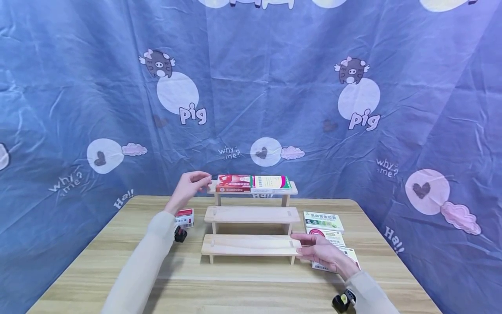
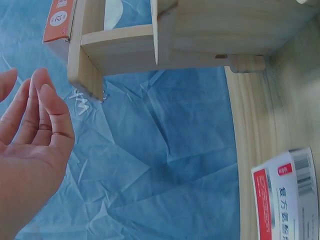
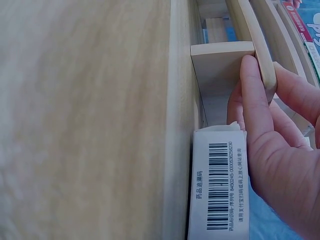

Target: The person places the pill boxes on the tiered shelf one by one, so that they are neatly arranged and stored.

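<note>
A three-tier wooden stand (image 1: 251, 243) is on the table. My right hand (image 1: 323, 252) pinches the right end of its lowest board; the right wrist view shows the thumb and fingers (image 3: 257, 95) on either side of the board end (image 3: 267, 75). My left hand (image 1: 190, 187) is raised at the left end of the top tier, and its fingers hold nothing in the left wrist view. On that tier a red medicine box (image 1: 233, 183) lies beside a white and green medicine box (image 1: 270, 184). The two lower tiers carry no boxes.
Several medicine boxes (image 1: 323, 221) lie right of the stand, partly behind my right hand; one shows a barcode end (image 3: 218, 185). Another white and red box (image 1: 184, 218) stands at the left, by my left sleeve. A blue printed curtain (image 1: 251, 87) hangs behind the table (image 1: 235, 292).
</note>
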Available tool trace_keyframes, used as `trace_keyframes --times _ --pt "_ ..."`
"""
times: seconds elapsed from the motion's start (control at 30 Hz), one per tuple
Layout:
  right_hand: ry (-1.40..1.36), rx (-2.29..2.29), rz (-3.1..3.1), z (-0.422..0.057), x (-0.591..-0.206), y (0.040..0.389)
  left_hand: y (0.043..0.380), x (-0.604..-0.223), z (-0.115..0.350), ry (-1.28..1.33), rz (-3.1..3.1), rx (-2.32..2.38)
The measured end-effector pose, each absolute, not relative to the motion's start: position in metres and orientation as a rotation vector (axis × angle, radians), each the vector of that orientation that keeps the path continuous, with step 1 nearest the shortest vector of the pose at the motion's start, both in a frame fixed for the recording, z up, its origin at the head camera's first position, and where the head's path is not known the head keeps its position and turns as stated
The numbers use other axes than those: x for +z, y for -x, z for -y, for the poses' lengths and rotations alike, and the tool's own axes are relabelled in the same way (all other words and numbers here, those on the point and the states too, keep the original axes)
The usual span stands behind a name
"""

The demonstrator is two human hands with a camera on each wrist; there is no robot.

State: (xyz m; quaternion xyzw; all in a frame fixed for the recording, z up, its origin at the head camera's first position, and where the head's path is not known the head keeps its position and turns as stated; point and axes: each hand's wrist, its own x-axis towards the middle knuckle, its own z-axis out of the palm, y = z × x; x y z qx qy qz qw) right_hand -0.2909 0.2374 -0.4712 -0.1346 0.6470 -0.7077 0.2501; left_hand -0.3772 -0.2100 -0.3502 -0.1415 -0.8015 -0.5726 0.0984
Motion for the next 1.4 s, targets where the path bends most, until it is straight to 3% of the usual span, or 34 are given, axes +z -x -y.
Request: trace_keyframes --times 0.7,1.4 --pt "0.424 -1.946 -1.716 -0.238 -0.471 0.289 0.351 -0.388 0.275 0.483 2.565 -1.737" --pt "0.344 -1.944 -1.76 -0.236 -0.47 0.289 0.329 -0.433 0.318 0.366 2.608 -1.671"
